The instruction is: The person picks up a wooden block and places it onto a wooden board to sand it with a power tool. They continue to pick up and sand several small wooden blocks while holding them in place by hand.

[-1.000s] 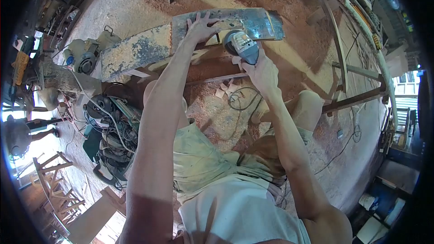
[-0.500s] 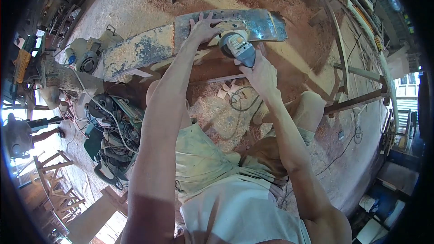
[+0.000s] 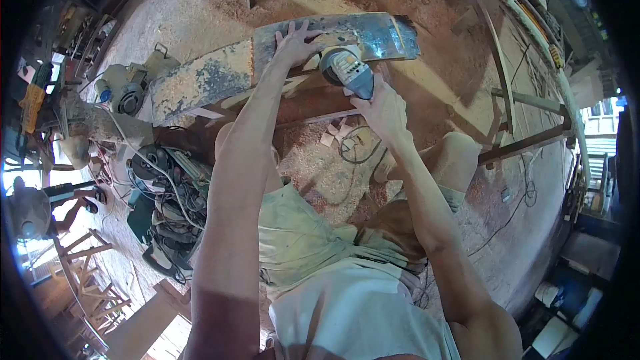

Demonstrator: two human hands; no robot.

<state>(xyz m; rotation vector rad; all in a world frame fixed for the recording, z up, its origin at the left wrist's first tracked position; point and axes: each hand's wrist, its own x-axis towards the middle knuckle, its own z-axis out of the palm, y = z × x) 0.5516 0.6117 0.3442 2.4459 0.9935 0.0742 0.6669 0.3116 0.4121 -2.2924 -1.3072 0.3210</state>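
My right hand (image 3: 385,110) is wrapped round the handle end of a grey and blue angle grinder (image 3: 353,75). The grinder's round head is against the near edge of a small wooden piece (image 3: 337,39). My left hand (image 3: 295,45) lies at the left end of that piece, fingers spread, pressing it on the bench. The bench is a long curved board (image 3: 267,33) with worn dark paint, bare wood at its left part and a shiny bluish surface at its right. The underside of my left palm is hidden.
Power tools and tangled cables (image 3: 167,193) lie on the floor at left, near a grey machine (image 3: 127,90). Wood offcuts (image 3: 330,137) and a cable loop lie between my feet. A wooden frame (image 3: 527,145) stands at right. Another person's legs (image 3: 77,210) show at far left.
The view has shifted slightly. Both hands and the grinder keep nearly the same place on the wooden piece. More of the other person's legs shows at far left.
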